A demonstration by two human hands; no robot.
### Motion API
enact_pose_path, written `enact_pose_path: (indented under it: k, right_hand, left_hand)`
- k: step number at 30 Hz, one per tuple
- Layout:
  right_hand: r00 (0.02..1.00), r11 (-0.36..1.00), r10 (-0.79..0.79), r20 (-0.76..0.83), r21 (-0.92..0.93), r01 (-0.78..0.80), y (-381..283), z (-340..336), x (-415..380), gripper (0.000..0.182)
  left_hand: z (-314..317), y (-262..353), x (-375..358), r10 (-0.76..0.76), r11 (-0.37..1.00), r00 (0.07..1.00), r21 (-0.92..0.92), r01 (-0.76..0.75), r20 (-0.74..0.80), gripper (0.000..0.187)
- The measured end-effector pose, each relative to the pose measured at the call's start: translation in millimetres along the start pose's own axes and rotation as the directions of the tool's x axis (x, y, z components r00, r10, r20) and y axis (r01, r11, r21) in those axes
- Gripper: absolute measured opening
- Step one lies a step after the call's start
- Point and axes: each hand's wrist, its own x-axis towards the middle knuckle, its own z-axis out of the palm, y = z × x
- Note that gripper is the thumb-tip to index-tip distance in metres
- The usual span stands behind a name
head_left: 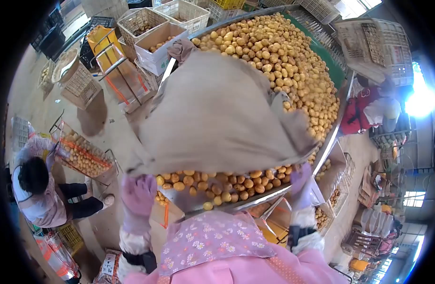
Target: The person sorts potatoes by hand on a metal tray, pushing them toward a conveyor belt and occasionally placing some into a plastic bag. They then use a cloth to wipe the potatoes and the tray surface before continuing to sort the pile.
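A large grey-brown cloth (212, 113) is spread out over the metal sorting table, blurred along its edges. My left hand (139, 191), in a purple glove, is closed on its near left corner. At the near right corner my right hand (300, 179), gloved likewise, is closed on the cloth's edge; its fingers are partly blurred. Small yellow-brown potatoes (293, 61) are heaped over the table behind and to the right of the cloth. More potatoes (236, 184) show between my hands, under the near edge. The cloth hides the middle of the heap.
The table's metal rim (328, 142) runs along the right. At left a person (37, 189) stands by a cart (85, 156) loaded with potatoes. Another person (369, 109) is at the right. Plastic crates (80, 87) and a white box (156, 59) stand at the upper left.
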Motion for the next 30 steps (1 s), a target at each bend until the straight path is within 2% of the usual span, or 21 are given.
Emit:
enact_pose_path:
  k: [2,4,6,7,8,9,10,12,13,14,16,18,20,21,22,23,24,25,27,29,30]
  right_hand:
    - [0.965,0.978,0.197,-0.171,0.104,-0.181,37,-12,-1,0.054]
    - [0.897,0.777,-0.442,0.014,-0.494,0.391,81,-27,36,0.059]
    - [0.813,0.418,-0.502,0.295,-0.741,0.526,50,87,54,0.057]
    - [0.887,0.053,-0.217,0.408,-0.902,0.428,34,162,74,0.061]
    - [0.700,0.142,-0.421,0.577,-0.720,0.680,45,204,78,0.065]
    - [0.780,0.162,-0.284,0.558,-0.774,0.612,49,260,87,0.065]
    - [0.782,-0.097,-0.138,0.607,-0.794,0.600,76,306,116,0.062]
    - [0.742,-0.218,0.104,0.663,-0.713,0.667,72,345,105,0.060]
    - [0.650,-0.145,-0.009,0.760,-0.644,0.751,116,319,111,0.059]
    - [0.589,0.032,0.124,0.799,-0.596,0.802,118,287,106,0.059]
    - [0.440,0.084,0.309,0.843,-0.485,0.871,89,211,104,0.058]
    - [0.502,0.048,0.244,0.830,-0.527,0.848,74,175,144,0.056]
    - [0.638,-0.217,0.401,0.658,-0.608,0.764,94,182,201,0.055]
    - [0.709,-0.152,0.138,0.692,-0.693,0.705,107,208,211,0.054]
    - [0.740,-0.071,-0.140,0.658,-0.752,0.655,118,243,222,0.054]
    - [0.855,-0.148,0.224,0.468,-0.850,0.505,126,265,228,0.058]
    - [0.799,-0.160,0.050,0.600,-0.785,0.599,121,281,190,0.060]
    - [0.683,-0.185,-0.134,0.718,-0.695,0.695,115,297,160,0.062]
    - [0.535,-0.033,0.186,0.824,-0.540,0.841,99,252,97,0.067]
    - [0.497,-0.056,0.220,0.839,-0.498,0.865,104,200,104,0.064]
    - [0.542,-0.046,0.138,0.829,-0.542,0.839,101,210,135,0.062]
  left_hand:
    - [-71,-16,6,-0.090,0.996,0.982,-0.024,0.088,-0.164,0.048]
    - [-127,-27,31,0.462,0.811,0.788,0.553,-0.191,-0.406,0.047]
    - [11,-34,85,0.420,0.524,0.899,0.842,-0.131,-0.121,0.052]
    - [36,-46,131,0.432,0.213,0.893,0.947,-0.241,0.130,0.055]
    - [54,-55,178,0.356,-0.116,0.858,0.928,-0.354,0.371,0.058]
    - [66,-64,233,0.343,-0.511,0.812,0.819,-0.260,0.472,0.060]
    - [70,-75,277,0.284,-0.814,0.779,0.569,-0.112,0.559,0.063]
    - [69,-109,323,0.296,-0.752,0.826,0.651,-0.108,0.480,0.063]
    - [72,-125,344,0.299,-0.676,0.861,0.728,-0.113,0.411,0.064]
    - [73,-138,332,0.171,-0.705,0.850,0.665,-0.247,0.498,0.060]
    - [78,-162,271,-0.116,-0.704,0.865,0.573,-0.419,0.489,0.053]
    - [87,-190,268,-0.257,-0.691,0.891,0.574,-0.439,0.373,0.051]
    - [99,-208,313,-0.425,-0.634,0.798,0.488,-0.600,0.428,0.045]
    - [96,-215,356,-0.305,-0.738,0.706,0.310,-0.599,0.639,0.040]
    - [129,-197,378,-0.257,-0.747,0.731,0.350,-0.565,0.632,0.039]
    - [145,-185,393,-0.174,-0.814,0.765,0.346,-0.466,0.620,0.038]
    - [134,-169,404,-0.118,-0.665,0.855,0.599,-0.446,0.505,0.039]
    - [131,-145,387,-0.064,-0.783,0.815,0.477,-0.399,0.576,0.046]
    - [85,-119,318,-0.184,-0.778,0.838,0.445,-0.443,0.513,0.056]
    - [59,-124,259,-0.385,-0.785,0.879,0.401,-0.472,0.282,0.044]
    - [53,-140,269,-0.339,-0.714,0.870,0.505,-0.486,0.358,0.040]
